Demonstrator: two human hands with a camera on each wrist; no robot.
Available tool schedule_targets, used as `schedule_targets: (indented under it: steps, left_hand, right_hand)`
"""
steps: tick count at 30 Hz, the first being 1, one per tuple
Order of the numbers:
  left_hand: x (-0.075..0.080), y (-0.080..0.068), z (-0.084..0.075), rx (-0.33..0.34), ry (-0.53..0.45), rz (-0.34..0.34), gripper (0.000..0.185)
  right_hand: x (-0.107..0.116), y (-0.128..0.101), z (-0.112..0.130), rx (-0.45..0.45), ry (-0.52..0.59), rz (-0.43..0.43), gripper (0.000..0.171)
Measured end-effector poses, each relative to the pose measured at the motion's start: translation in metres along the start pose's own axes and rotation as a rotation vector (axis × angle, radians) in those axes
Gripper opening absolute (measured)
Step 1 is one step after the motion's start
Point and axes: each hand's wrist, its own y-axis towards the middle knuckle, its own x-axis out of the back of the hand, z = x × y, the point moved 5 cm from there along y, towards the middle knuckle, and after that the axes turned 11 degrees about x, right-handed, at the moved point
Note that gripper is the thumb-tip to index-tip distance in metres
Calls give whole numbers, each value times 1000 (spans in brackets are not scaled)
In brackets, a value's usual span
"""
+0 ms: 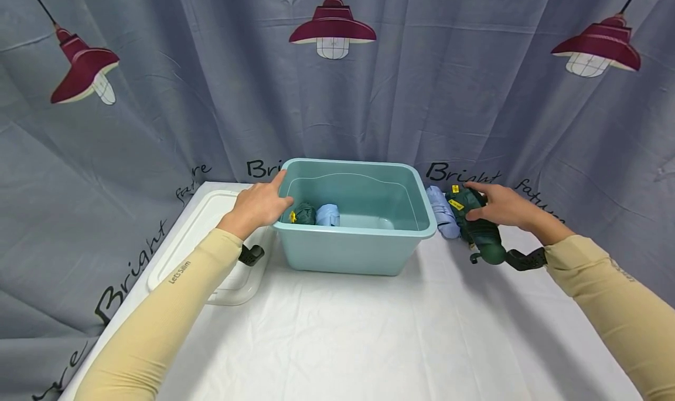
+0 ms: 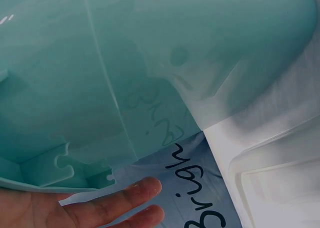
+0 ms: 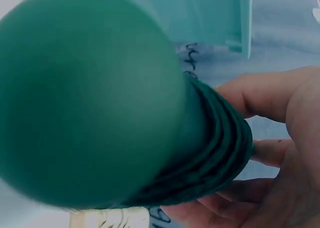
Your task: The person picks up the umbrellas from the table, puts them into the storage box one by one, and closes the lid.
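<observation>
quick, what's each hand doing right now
Left hand: open, fingers resting on the teal bin rim.
Right hand: gripping the dark green folded umbrella.

A person's two arms in tan sleeves reach over a white counter (image 1: 337, 342). The left hand (image 1: 258, 204) rests on the left rim of a teal tub (image 1: 353, 245) holding two folded umbrellas. The right hand (image 1: 498, 204) grips a dark green umbrella (image 1: 477, 228), lying beside a pale blue umbrella (image 1: 442, 216) right of the tub. A white lid (image 1: 197, 228) lies left.
</observation>
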Motion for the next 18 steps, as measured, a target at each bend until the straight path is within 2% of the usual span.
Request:
schedule_targets:
  steps: [18]
  left_hand:
    - [0,-1,0,0,-5,-5,78]
  right_hand:
    - [20,18,47,49,42,-33,87]
